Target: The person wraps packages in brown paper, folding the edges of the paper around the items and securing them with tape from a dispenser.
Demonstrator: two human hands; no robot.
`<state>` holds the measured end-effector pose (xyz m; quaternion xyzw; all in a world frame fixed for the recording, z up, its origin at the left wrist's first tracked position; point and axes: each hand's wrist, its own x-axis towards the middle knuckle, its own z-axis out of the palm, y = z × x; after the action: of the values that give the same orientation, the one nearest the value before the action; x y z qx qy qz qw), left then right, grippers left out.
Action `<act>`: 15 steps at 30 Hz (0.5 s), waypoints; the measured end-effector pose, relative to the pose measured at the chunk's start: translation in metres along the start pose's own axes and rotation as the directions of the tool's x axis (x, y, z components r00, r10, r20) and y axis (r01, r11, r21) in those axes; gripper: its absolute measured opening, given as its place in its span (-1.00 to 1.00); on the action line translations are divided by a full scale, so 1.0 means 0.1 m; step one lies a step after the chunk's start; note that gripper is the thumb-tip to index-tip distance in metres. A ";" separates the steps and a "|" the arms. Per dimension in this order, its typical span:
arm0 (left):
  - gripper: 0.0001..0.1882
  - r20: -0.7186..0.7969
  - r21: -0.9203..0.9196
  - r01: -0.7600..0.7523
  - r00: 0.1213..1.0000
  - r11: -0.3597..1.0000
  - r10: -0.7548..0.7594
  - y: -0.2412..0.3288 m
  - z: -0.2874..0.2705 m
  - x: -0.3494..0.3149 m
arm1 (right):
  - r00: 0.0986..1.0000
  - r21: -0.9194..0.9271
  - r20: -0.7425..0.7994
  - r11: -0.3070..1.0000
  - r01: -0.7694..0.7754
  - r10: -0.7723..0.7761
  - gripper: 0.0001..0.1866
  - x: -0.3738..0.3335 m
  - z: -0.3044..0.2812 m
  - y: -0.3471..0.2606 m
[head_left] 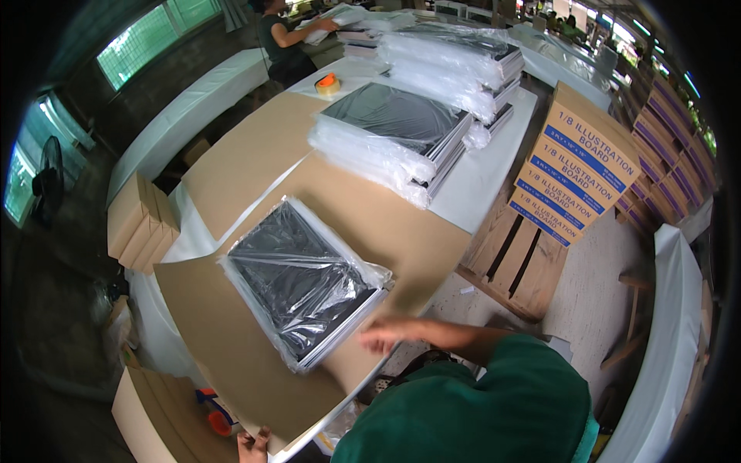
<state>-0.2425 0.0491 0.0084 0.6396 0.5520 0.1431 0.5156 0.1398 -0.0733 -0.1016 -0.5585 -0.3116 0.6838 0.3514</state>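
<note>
A stack of black boards wrapped in clear plastic (301, 278) lies aslant on a large brown cardboard sheet (208, 332). My left hand (253, 445) is at the sheet's near corner, its fingers bent around the edge. My right hand (382, 336) is beside the stack's right corner; motion smears its fingers, and nothing shows clearly in it. The sheet's left side bows up a little from the table. An orange tape dispenser with a blue part (218, 417) is just beyond my left hand, partly hidden by the sheet.
More plastic-wrapped board stacks (394, 116) stand farther along the table, near an orange tape roll (327, 83). Printed cartons (575, 162) sit on a wooden pallet (513, 266) at the right. Brown cartons (143, 220) stand at the left. Another person (287, 38) works at the far end.
</note>
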 end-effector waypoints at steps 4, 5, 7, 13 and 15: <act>-0.84 0.030 -0.300 -0.236 0.966 0.924 0.257 -0.18 0.00 0.17 | 0.844 0.398 0.475 0.794 -0.459 0.250 -0.30 0.17 0.83 0.42; -0.86 0.104 -0.329 -0.206 0.962 0.921 0.252 -0.03 0.05 0.24 | 0.809 0.516 0.522 0.655 -0.552 0.270 -0.26 0.23 0.99 0.53; -0.82 0.052 -0.345 -0.243 0.960 0.907 0.277 0.15 0.12 0.18 | 0.749 0.685 0.632 0.310 -0.660 0.198 -0.21 0.50 1.16 0.78; -0.83 0.035 -0.263 -0.184 0.979 0.947 0.200 0.01 -0.14 0.12 | 0.911 0.914 0.353 0.131 -0.385 0.213 -0.25 0.60 1.40 0.92; -0.82 -0.044 -0.317 -0.180 0.984 0.931 0.175 -0.05 -0.10 0.06 | 0.876 0.890 0.434 0.050 -0.453 0.210 -0.27 0.57 1.45 0.84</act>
<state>-0.2510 0.0591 0.0061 0.5937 0.4652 0.2813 0.5932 -0.0211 -0.0783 -0.1749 -0.1808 0.3161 0.8270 0.4283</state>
